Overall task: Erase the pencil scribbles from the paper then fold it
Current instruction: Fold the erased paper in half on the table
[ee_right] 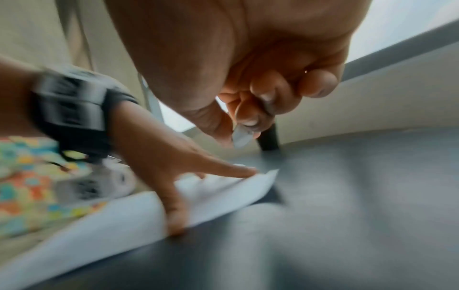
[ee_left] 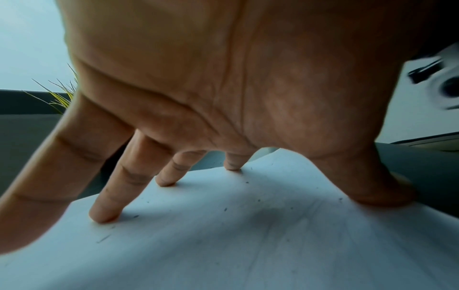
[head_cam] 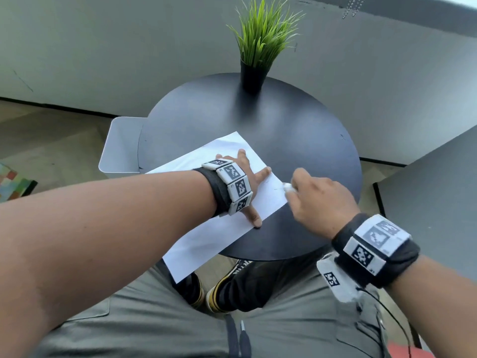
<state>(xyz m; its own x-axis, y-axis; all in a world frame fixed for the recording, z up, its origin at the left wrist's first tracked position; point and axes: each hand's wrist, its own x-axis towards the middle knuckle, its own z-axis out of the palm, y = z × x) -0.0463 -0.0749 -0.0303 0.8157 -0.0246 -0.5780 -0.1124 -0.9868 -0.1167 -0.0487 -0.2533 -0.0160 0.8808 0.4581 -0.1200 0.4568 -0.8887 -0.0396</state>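
A white sheet of paper lies slantwise on the round black table, its near corner hanging over the edge. My left hand presses it flat with spread straight fingers; faint pencil marks and eraser crumbs dot the paper. My right hand pinches a small white eraser at the paper's right edge. In the right wrist view the eraser pokes out below the curled fingers, just above the paper's corner. That view is blurred.
A black pot with green grass stands at the table's far edge. A grey-white chair sits left of the table, a dark surface to the right. A colourful rug lies on the floor at left.
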